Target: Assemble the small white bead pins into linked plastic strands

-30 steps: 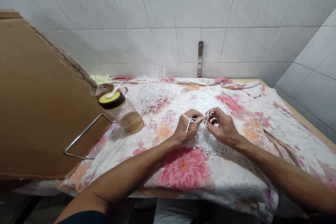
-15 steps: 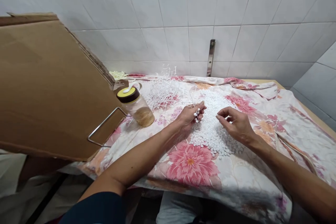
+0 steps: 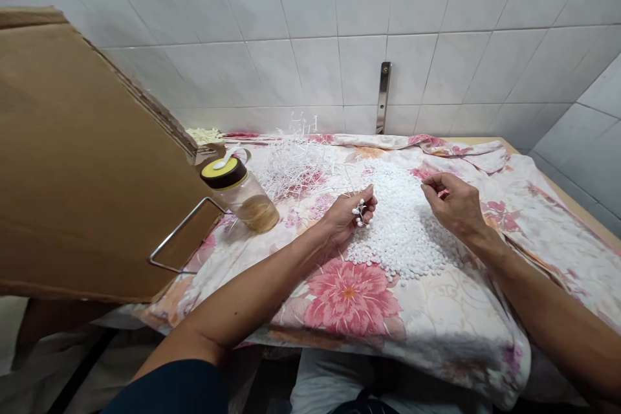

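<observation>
My left hand is closed around a thin white branched stem with small white beads on its tips. It hovers at the left edge of a wide pile of small white beads. Over the pile's right side is my right hand, thumb and forefinger pinched together; anything between those fingertips is too small to make out. Behind my left hand lies a loose tangle of thin white stems.
A flower-print cloth covers the table. At the left stand a clear jar with a yellow-and-black lid, a bent metal wire frame and a large cardboard sheet. A metal bracket is fixed to the tiled wall.
My right hand has moved right and slightly up, farther from my left hand. The left hand keeps its hold on the stem. The whole view has shifted slightly.
</observation>
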`<state>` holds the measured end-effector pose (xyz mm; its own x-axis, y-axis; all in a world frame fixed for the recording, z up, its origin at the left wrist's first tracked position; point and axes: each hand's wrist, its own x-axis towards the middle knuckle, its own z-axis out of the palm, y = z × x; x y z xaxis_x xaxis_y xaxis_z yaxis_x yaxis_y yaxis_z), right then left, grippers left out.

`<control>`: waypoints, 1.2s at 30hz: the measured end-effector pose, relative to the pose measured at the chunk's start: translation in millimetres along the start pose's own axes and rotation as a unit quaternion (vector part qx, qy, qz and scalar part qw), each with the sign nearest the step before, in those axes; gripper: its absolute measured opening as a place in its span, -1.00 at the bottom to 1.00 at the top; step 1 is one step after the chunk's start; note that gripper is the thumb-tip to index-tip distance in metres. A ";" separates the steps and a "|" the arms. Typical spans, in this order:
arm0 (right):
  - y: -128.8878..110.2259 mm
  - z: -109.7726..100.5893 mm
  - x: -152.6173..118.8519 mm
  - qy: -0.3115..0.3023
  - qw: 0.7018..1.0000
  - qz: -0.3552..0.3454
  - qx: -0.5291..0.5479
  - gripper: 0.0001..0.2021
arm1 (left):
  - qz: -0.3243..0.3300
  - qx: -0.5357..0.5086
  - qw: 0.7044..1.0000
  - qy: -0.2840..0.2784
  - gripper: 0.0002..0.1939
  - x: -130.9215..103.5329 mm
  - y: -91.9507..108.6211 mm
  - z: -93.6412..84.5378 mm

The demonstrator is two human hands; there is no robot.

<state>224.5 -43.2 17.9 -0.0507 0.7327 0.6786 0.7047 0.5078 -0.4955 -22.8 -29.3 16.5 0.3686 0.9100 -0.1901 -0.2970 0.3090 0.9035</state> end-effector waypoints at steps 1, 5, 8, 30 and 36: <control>2.8 -1.2 0.9 0.004 1.000 0.007 -0.002 -0.92 | 0.001 0.003 1.000 -0.001 -0.44 -0.3 0.3 -0.1; 11.5 -8.1 5.0 0.026 0.999 0.035 -0.011 -0.87 | 0.000 0.011 1.000 -0.005 -0.43 -1.0 0.6 -0.4; 13.2 -13.9 8.3 0.034 0.999 0.043 -0.001 -0.85 | 0.001 0.016 1.000 -0.010 -0.42 -2.0 1.1 0.4; -52.0 10.7 -16.9 -0.071 0.978 -0.155 0.121 -0.72 | 0.044 0.041 0.996 0.071 -0.42 -8.2 -10.8 15.8; -60.8 23.2 -25.0 -0.106 0.951 -0.278 0.083 -0.61 | 0.049 0.050 0.997 0.044 -0.37 -13.5 -27.9 27.2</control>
<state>166.4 -81.8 18.5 -0.5365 0.3957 0.7453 0.4069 0.8951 -0.1824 4.5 -57.7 4.3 0.2626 0.9563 -0.1285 -0.2374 0.1931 0.9520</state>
